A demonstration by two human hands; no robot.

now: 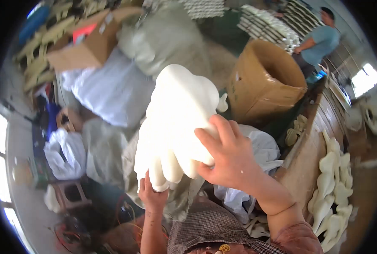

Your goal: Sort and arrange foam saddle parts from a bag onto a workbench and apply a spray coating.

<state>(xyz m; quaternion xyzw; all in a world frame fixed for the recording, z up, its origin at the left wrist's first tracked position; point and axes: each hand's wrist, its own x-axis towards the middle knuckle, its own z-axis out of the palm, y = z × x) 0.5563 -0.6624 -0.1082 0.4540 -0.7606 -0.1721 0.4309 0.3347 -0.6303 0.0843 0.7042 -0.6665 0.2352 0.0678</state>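
Note:
A bundle of smooth, glossy white moulded pieces (pixel 178 114) with rounded, lobed ends fills the middle of the view, tilted up and away from me. Its exact kind I cannot make out. My right hand (pixel 228 154) grips the right side, thumb and fingers pressed on the surface. From below, my left hand (pixel 153 195) closes round the lower left end, its fingers partly hidden by the pieces. Beneath the bundle sags a greenish-grey woven sack (pixel 184 203). One small white piece (pixel 223 103) shows just past the bundle's right edge.
A large round cardboard drum (pixel 252 84) stands ahead to the right. Stuffed sacks (pixel 112 86) and an open carton (pixel 80 53) lie ahead to the left. Cream pieces (pixel 332 186) are piled beside a wooden board (pixel 309 144). A person (pixel 322 42) stands at far right.

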